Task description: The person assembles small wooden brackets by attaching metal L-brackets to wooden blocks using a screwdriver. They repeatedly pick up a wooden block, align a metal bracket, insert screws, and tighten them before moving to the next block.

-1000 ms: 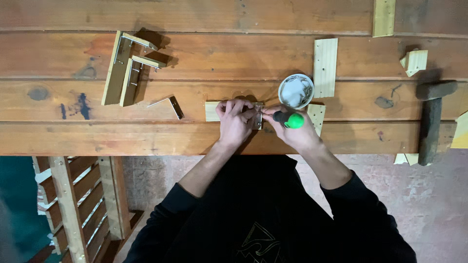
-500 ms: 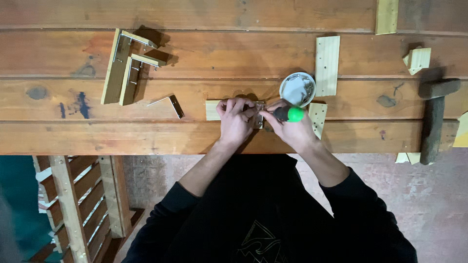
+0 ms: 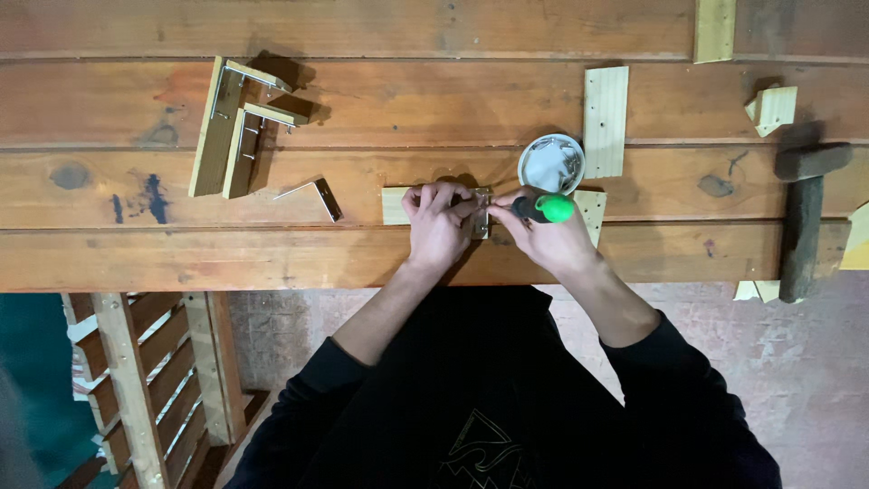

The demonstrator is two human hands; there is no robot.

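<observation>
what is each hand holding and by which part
The right hand holds a screwdriver by its black and green handle. The left hand pins a small wooden block and the metal hinge on it, fingers on top.

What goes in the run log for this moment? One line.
left hand: pressing wooden strip | right hand: holding green-handled screwdriver at metal hinge | screw dish beside

Plank workbench [image 3: 272,258] over pinkish floor [image 3: 797,380]
</observation>
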